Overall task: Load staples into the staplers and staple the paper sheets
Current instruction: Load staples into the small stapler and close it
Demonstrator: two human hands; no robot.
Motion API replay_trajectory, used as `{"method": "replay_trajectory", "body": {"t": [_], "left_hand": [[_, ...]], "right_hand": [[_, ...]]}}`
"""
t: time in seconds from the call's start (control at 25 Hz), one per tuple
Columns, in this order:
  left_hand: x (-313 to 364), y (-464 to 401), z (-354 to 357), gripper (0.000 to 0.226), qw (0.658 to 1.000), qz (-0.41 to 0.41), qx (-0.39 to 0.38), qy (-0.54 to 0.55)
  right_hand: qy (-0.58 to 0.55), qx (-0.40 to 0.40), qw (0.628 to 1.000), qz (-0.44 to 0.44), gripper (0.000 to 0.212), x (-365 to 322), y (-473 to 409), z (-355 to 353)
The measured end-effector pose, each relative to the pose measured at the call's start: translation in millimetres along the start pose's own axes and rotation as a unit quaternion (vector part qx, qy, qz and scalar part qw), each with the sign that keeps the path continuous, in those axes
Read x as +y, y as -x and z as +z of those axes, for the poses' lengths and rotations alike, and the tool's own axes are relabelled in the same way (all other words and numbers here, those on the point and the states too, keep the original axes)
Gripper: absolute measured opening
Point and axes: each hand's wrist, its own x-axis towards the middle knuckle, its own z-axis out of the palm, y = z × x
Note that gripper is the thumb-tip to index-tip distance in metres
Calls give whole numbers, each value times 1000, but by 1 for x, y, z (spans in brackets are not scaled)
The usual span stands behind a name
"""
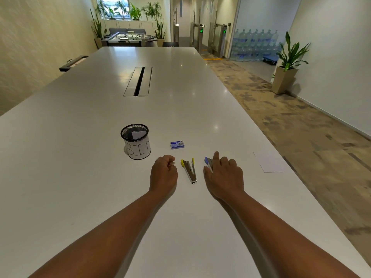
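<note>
A yellow stapler (190,170) lies opened in a V on the white table (80,157), between my two hands. My left hand (163,174) rests just left of it with fingers curled and nothing in them. My right hand (223,174) lies over a blue stapler (208,161), thumb and fingers around it; only its blue far end shows. A small blue staple box (177,144) sits a little beyond the staplers. White paper sheets (270,162) lie near the table's right edge.
A black mesh cup (135,141) labelled BIN stands left of the staple box with paper inside. A cable slot (139,81) runs along the table's middle. The table's right edge drops to carpeted floor, with a potted plant (289,63) by the wall.
</note>
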Motion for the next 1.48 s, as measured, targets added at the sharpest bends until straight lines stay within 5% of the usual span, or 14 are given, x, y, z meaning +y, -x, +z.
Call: {"method": "replay_trajectory", "body": {"t": [0.12, 0.32, 0.44, 0.52, 0.68, 0.76, 1.08, 1.36, 1.48], "left_hand": [[0, -1, -1, 30, 1000, 4, 13, 7], [-5, 0, -1, 33, 1000, 7, 5, 21], [-6, 2, 0, 41, 999, 18, -12, 29], [-7, 0, -1, 36, 999, 24, -17, 43], [-8, -2, 0, 36, 995, 16, -65, 69], [-11, -1, 1, 31, 991, 25, -97, 89], [-7, 5, -2, 26, 986, 46, -138, 83], [-10, -3, 1, 26, 963, -9, -140, 230], [-12, -10, -2, 25, 972, -6, -111, 205]], "right_hand": [[-56, 78, 995, -42, 54, -23, 2, -11], [-204, -87, 974, -44, 30, -55, 1, -9], [-300, -68, 951, 8, 15, -57, 4, -3], [-438, -65, 892, 91, 6, -57, 4, -5], [-698, -192, 673, 151, 21, -59, 2, -6], [-726, -214, 643, 120, 24, -61, 5, -5], [-546, -110, 830, 4, 48, -64, 9, 2], [-597, -11, 801, 41, 34, -65, 19, 3], [-549, 27, 835, 29, 34, -64, 25, 1]]}}
